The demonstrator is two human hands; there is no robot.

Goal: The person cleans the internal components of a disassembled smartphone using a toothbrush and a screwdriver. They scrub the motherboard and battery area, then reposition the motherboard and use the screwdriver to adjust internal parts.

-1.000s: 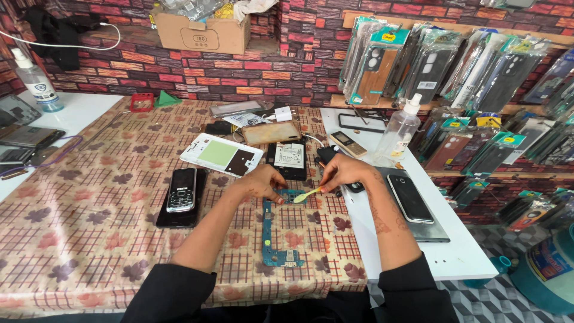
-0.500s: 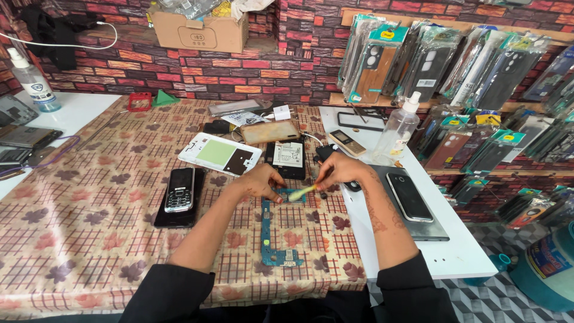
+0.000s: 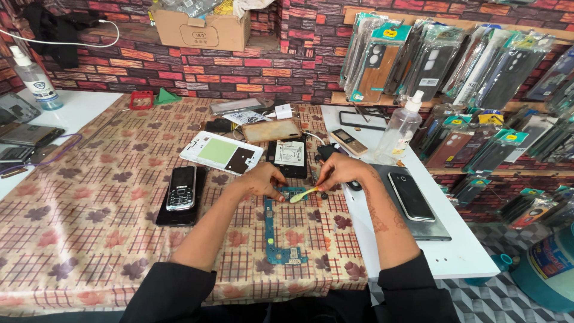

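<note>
A long blue circuit board lies on the patterned tablecloth in front of me. My left hand presses down on the board's far end. My right hand pinches a small yellow brush, whose tip rests on that far end of the board. Just beyond my hands lies a dark opened phone body with a white label.
A black keypad phone lies on a dark slab to the left. A white phone back panel, a tan phone case, a clear spray bottle and a black smartphone surround the work spot. Packaged cases hang on the right.
My hands stay at the far end of the board; the brush has shifted only slightly. Everything else is where it was.
</note>
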